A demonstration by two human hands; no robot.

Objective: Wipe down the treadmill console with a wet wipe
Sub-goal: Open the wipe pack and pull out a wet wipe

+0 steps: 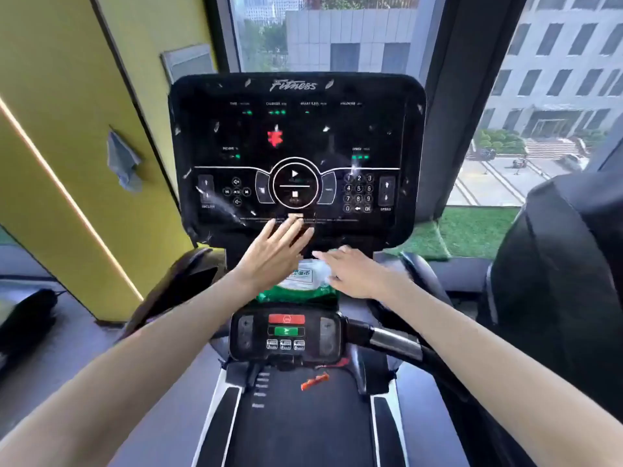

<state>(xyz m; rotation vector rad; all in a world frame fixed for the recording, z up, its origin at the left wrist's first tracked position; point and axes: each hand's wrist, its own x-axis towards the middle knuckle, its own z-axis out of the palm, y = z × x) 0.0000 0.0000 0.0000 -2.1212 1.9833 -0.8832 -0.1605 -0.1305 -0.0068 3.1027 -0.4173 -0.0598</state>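
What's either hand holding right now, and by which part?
Nothing. The left hand is spread open above the wet wipe pack; the right hand reaches over its top, fingers straight, contact unclear.

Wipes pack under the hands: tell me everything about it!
The wipes pack is a soft plastic pouch, white with green print and a green lower edge. It lies flat between the console and the small button panel. The right hand reaches over its right side; the left hand hides its left edge.
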